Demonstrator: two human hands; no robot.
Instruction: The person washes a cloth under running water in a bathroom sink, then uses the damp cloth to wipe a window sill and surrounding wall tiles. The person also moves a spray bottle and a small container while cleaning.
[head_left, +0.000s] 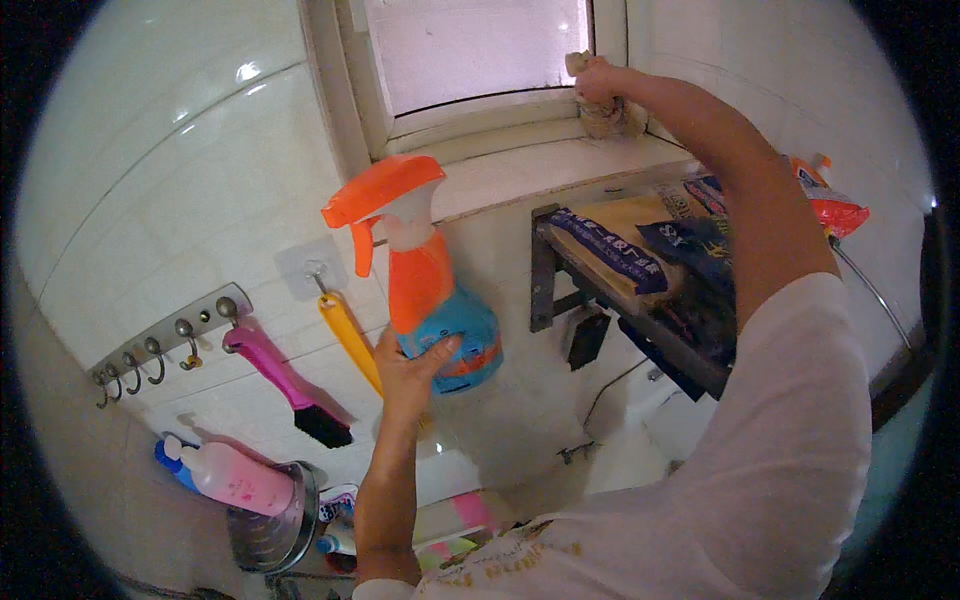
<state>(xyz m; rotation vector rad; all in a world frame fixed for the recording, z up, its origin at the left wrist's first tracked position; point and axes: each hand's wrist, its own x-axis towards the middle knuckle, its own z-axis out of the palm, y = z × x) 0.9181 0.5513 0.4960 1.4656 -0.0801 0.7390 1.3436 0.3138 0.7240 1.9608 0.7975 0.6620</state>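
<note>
My left hand (416, 364) grips the blue body of a spray bottle (469, 315) with an orange-and-white trigger head. The bottle is held upright in front of the tiled wall, and my fingers are off its trigger. Up at the lower right corner of a frosted window (480, 52), my right hand (596, 81) is closed on a crumpled, pale brown cloth (577, 63). That hand is against the window frame (611, 45). Just under it, a similar brownish crumpled thing (602, 120) meets the windowsill (517, 161); whether it is the same cloth I cannot tell.
A dark rack (630, 277) holding printed bags (690, 240) stands below my right arm. On the left wall, a hook rail (172, 330) carries a pink brush (277, 367), with a yellow-handled tool (349, 337) nearby. Lower left, a pink pump bottle (244, 480) sits in a corner shelf (270, 544).
</note>
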